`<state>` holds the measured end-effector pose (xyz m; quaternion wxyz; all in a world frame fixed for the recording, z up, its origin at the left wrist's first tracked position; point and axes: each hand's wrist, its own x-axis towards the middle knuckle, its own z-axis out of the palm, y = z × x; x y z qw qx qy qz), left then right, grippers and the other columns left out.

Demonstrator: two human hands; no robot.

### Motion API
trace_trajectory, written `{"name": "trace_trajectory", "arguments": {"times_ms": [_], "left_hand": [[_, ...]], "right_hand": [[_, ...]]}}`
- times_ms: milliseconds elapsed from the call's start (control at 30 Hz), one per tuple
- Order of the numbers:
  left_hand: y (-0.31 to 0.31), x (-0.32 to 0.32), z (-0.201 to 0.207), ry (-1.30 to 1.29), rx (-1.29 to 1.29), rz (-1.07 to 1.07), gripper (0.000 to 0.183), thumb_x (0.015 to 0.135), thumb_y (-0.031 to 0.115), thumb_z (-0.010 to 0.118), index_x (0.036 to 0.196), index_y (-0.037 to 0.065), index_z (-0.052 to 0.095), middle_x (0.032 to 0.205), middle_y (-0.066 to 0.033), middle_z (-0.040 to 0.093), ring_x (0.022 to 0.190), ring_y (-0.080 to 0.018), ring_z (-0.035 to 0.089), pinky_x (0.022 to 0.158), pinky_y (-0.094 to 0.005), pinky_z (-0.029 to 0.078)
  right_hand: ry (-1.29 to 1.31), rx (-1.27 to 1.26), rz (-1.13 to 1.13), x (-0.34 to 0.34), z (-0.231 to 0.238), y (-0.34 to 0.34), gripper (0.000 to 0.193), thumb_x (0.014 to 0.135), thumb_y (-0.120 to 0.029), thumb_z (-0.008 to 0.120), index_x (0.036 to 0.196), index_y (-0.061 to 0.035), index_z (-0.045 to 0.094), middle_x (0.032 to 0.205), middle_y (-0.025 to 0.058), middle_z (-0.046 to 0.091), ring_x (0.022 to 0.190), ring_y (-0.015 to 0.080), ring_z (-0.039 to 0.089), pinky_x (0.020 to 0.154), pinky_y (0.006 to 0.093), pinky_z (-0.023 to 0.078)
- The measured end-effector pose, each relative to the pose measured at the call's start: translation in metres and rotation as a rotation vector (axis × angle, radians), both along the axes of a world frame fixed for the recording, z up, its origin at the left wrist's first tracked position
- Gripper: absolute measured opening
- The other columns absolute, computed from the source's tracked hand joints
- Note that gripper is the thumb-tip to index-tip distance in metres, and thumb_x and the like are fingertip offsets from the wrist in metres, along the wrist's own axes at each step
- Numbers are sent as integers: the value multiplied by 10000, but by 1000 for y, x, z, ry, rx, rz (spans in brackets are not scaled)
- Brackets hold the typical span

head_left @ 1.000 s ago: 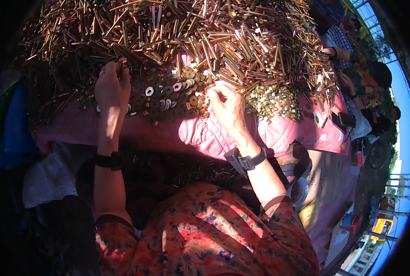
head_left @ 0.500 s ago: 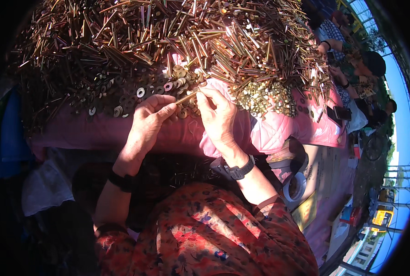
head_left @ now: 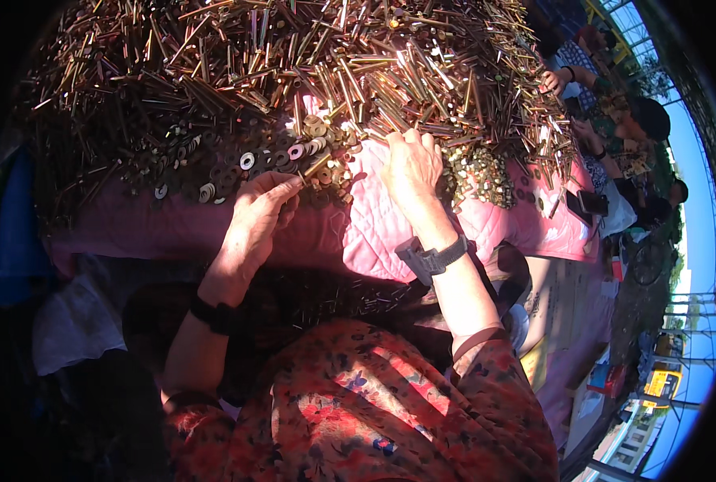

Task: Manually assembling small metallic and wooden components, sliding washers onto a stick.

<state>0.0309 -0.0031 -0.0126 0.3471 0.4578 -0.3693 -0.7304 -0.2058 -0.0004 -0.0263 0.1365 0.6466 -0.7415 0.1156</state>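
My left hand (head_left: pixel 263 210) is closed, its thumb and fingers pinching a slim gold-coloured bolt (head_left: pixel 318 166) that points up and to the right. Under and around the bolt's far end lie flat metal washers (head_left: pixel 316 127) and small brassy pieces. My right hand (head_left: pixel 413 165) reaches down at the near edge of a big heap of long metal rods (head_left: pixel 398 88), its fingers bent. The fingertips are hidden, so what they touch cannot be made out. Just right of that hand is a pile of small nuts (head_left: pixel 482 177).
A pink quilted cloth (head_left: pixel 382 233) covers the table edge nearest me. At the right, another person's hand (head_left: pixel 555 82) is by the heap, and a dark phone-like object (head_left: pixel 591 202) lies on the cloth. A white plastic bag (head_left: pixel 81 321) hangs at the lower left.
My right hand has let go of the bolt and moved right, to the edge between rods and nuts. My left hand stays almost where it was, still holding the bolt.
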Motion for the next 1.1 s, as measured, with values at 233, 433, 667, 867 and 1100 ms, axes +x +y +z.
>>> {"name": "trace_trajectory", "arguments": {"times_ms": [233, 433, 667, 867, 1100], "left_hand": [[-3, 6, -7, -53, -146, 38, 147, 833, 176, 645, 876, 38, 621, 686, 14, 557, 577, -39, 475, 510, -185, 363], [-6, 10, -5, -165, -371, -31, 127, 820, 135, 630, 866, 17, 629, 683, 15, 556, 607, -41, 480, 532, -203, 379], [-2, 13, 8, -319, -660, -116, 112, 844, 96, 619, 883, -7, 594, 714, 40, 524, 661, -21, 440, 591, -191, 372], [-3, 16, 10, -298, -707, -160, 132, 842, 104, 631, 897, -10, 595, 770, 25, 549, 719, -31, 464, 643, -201, 400], [-1, 14, 11, -284, -640, -185, 129, 823, 94, 625, 894, -9, 593, 760, 21, 549, 715, -37, 471, 643, -206, 405]], "right_hand": [[-200, -159, 239, 18, 9, 17, 232, 758, -112, 622, 989, -106, 604, 941, 102, 574, 902, 311, 535, 775, 428, 409], [-482, -177, 374, 37, 14, 28, 189, 760, -14, 571, 931, -94, 571, 907, 112, 550, 870, 334, 538, 747, 421, 451], [-403, -199, 424, 37, 18, 34, 180, 776, -4, 561, 935, -88, 576, 886, 116, 553, 845, 327, 557, 714, 411, 459], [-580, -131, 417, 36, 17, 42, 195, 777, 5, 561, 955, -72, 578, 910, 125, 573, 807, 336, 584, 680, 408, 477], [-636, -39, 372, 36, 23, 53, 224, 824, -23, 566, 1039, -64, 616, 983, 147, 603, 885, 330, 610, 762, 379, 499]]}}
